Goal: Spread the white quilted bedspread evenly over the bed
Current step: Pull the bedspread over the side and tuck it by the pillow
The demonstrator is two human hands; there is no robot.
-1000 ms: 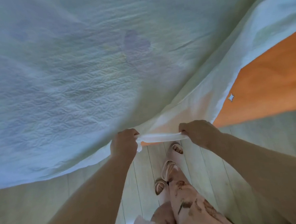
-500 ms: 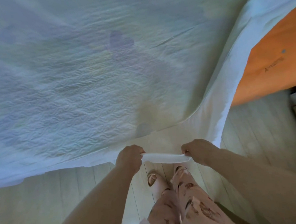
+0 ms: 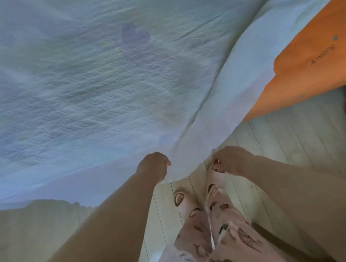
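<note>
bedspread billows over the bed, near edge at the foot | left hand fingers clamped on its hem | right hand fingers pinched, grip unclear | risk: one-sided hold drags it askew, orange sheet stays bare
</note>
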